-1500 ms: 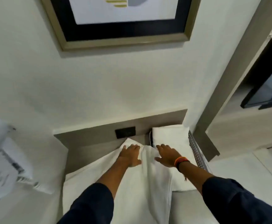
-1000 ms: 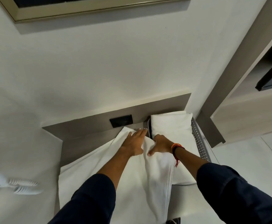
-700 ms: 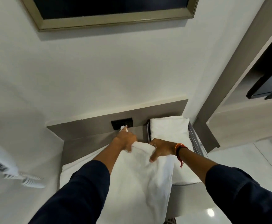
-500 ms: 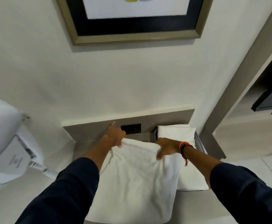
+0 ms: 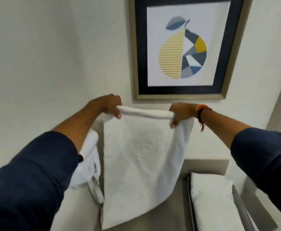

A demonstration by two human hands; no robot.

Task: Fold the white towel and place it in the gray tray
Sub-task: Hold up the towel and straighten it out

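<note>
The white towel (image 5: 141, 157) hangs doubled in the air in front of the wall. My left hand (image 5: 108, 105) pinches its top left corner and my right hand (image 5: 182, 113) pinches its top right corner, both raised. Its lower edge dangles just above the gray counter. At the lower right stands the gray tray (image 5: 240, 209) with a perforated metal rim, holding a folded white towel (image 5: 211, 202).
A framed pear picture (image 5: 184, 47) hangs on the wall above my hands. A white robe or cloth (image 5: 89, 170) hangs at the left behind my left sleeve. The gray counter (image 5: 79, 212) runs below, with a raised back panel (image 5: 206, 165).
Both hands took hold of the towel's far edge on the counter and lifted it into the air. The view tilted upward, bringing the picture fully into sight.
</note>
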